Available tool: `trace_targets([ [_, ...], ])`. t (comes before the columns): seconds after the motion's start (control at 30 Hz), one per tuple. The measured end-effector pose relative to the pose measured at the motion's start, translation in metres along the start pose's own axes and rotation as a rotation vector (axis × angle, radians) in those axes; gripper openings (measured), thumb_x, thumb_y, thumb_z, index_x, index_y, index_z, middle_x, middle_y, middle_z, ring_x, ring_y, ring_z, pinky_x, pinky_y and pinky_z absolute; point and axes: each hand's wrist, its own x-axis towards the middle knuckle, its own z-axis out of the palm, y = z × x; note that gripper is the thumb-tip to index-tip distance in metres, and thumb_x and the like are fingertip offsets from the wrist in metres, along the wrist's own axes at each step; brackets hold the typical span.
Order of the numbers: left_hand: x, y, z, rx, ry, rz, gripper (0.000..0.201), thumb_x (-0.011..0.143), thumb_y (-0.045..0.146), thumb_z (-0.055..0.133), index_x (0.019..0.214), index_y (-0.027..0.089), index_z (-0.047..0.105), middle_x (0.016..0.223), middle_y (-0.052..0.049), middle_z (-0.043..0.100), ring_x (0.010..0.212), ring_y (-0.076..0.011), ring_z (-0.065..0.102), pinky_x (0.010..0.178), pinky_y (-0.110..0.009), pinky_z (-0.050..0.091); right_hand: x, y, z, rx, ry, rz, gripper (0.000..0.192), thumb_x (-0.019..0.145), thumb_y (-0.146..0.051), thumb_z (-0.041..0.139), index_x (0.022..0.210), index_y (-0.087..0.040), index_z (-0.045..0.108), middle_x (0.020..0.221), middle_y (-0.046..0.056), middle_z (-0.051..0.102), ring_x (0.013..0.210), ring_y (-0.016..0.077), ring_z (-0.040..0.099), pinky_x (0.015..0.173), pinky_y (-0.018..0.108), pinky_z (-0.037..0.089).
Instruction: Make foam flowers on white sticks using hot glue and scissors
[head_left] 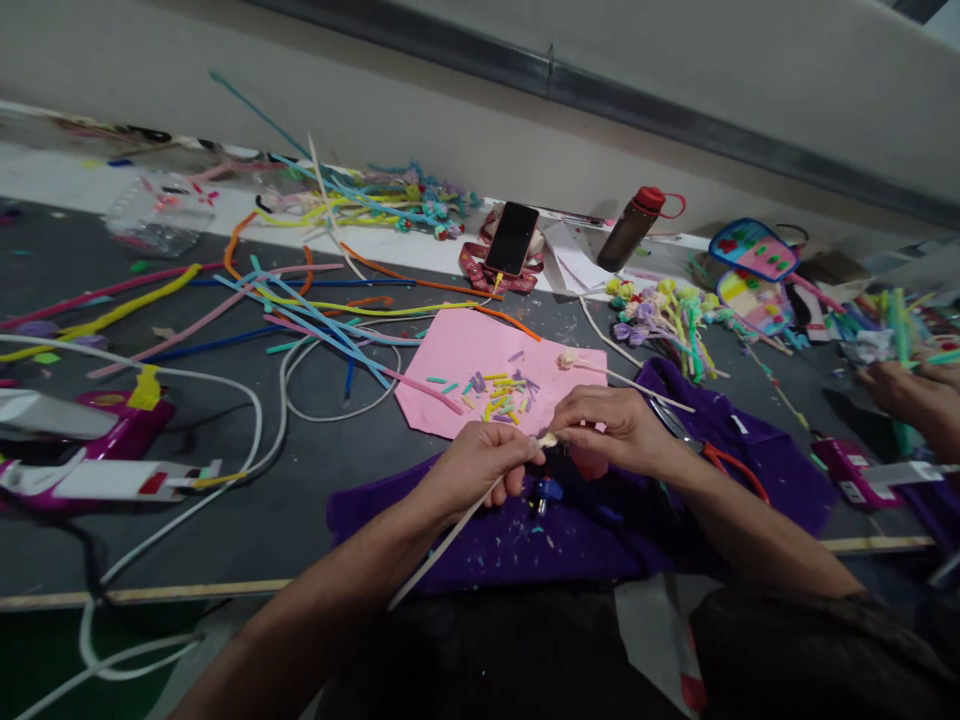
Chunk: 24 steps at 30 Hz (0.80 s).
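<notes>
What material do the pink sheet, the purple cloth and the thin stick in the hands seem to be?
Pink sheet: probably craft foam or paper, matte, flat, with cleanly cut edges.
Purple cloth: likely felt or fleece, soft and dull, lying in folds.
Stick: pale and straight, perhaps wood or paper; left hand and right hand pinch its tip.

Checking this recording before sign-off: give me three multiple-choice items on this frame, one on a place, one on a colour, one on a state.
1. Where does the phone lie?
A. at the table's far edge, left of the bottle
B. on the pink sheet
C. in the left hand

2. What colour is the cloth under the hands?
A. green
B. purple
C. white

3. How is the thin stick held?
A. lying untouched
B. by the right hand alone
C. both hands pinch it

Answers: 1 A, it lies beside the red-capped bottle; 2 B, purple shows around both wrists; 3 C, fingertips of both hands meet at its tip.
</notes>
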Motion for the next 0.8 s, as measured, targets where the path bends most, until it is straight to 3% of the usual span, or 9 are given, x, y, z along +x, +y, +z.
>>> trace_targets([
  [0.33, 0.0, -0.002, 0.0, -0.05, 0.008, 0.007, 0.023, 0.076, 0.034, 0.053, 0.076, 0.014, 0.064, 0.041, 0.004, 0.051, 0.029, -0.0036, 0.039, 0.03, -0.014, 0.024, 0.001, 0.003, -0.001, 0.022, -0.064, -0.02, 0.019, 0.087, -0.022, 0.048, 0.092, -0.018, 0.065, 0.085, 0.005, 0.065, 0.08, 0.0139, 0.06, 0.071, 0.028, 0.047],
  [0.47, 0.001, 0.0, -0.002, -0.1, 0.006, 0.007, 0.024, 0.075, 0.036, 0.055, 0.074, 0.014, 0.063, 0.04, 0.004, 0.051, 0.028, -0.0039, 0.039, 0.029, -0.014, 0.024, -0.003, 0.004, -0.004, 0.072, 0.041, 0.004, 0.022, 0.086, -0.021, 0.049, 0.103, -0.021, 0.064, 0.091, 0.006, 0.066, 0.085, 0.0154, 0.061, 0.074, 0.03, 0.048],
  [0.63, 0.0, 0.004, -0.007, -0.241, -0.02, 0.027, 0.025, 0.076, 0.036, 0.054, 0.074, 0.013, 0.062, 0.04, 0.004, 0.052, 0.027, -0.004, 0.039, 0.028, -0.014, 0.023, -0.01, 0.005, -0.003, 0.211, 0.336, 0.235, 0.021, 0.083, -0.026, 0.054, 0.099, -0.02, 0.066, 0.088, 0.005, 0.067, 0.072, 0.0135, 0.062, 0.065, 0.027, 0.049],
  [0.8, -0.003, 0.007, -0.008, -0.321, -0.017, 0.027, 0.025, 0.076, 0.035, 0.054, 0.075, 0.012, 0.062, 0.04, 0.004, 0.052, 0.026, -0.004, 0.04, 0.028, -0.013, 0.024, -0.007, 0.004, 0.013, 0.439, 0.252, 0.454, 0.024, 0.079, -0.033, 0.058, 0.096, -0.017, 0.066, 0.079, 0.003, 0.067, 0.054, 0.0099, 0.059, 0.049, 0.021, 0.046],
])
